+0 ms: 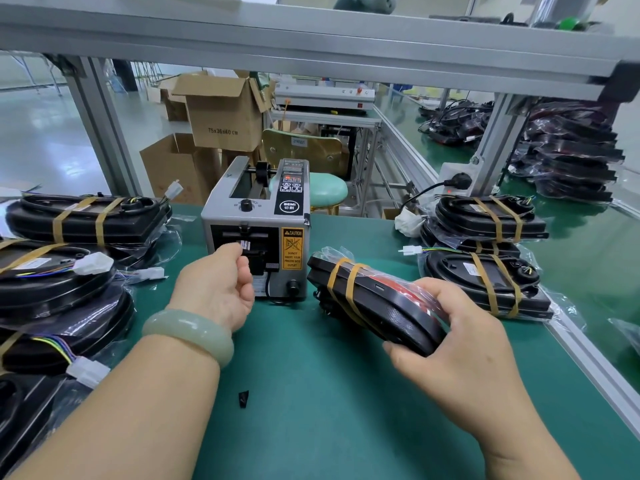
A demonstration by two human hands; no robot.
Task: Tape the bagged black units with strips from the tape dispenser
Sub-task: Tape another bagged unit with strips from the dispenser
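**Green bench mat: strip pickup at the dispenser outlet**

Green matting [311, 403] covers the workbench, which stands under an aluminium frame [311, 39]. Cardboard boxes [221, 112] and a mint-cushioned stool [327, 190] stand on the floor beyond the far edge.

1. Tape dispenser [256, 216]: grey electric unit at bench centre, outlet facing the person. A yellow caution label [292, 249] sits just right of the outlet.
2. Tape strip [245, 244]: a short clear piece projects from the outlet.
3. Left hand [216, 289]: fingers curled, with thumb and forefinger pinching the free end of the tape strip. A pale green bangle [194, 332] circles the wrist.
4. Right hand [460, 344]: fingers and thumb wrap the near end of a bagged black unit [374, 306].
5. Bagged black unit: held tilted just right of the tape dispenser, its far end low near the mat. Two tan tape bands [341, 285] already cross that far end. Whether it touches the mat cannot be told.
6. Left stack [86, 220]: bagged units with tan bands and white connectors, piled along the left edge.
7. Right stack [485, 223]: banded units, piled at the right edge near a power socket [457, 180].
8. Small black fragment [243, 398]: lies loose on the mat between the forearms.
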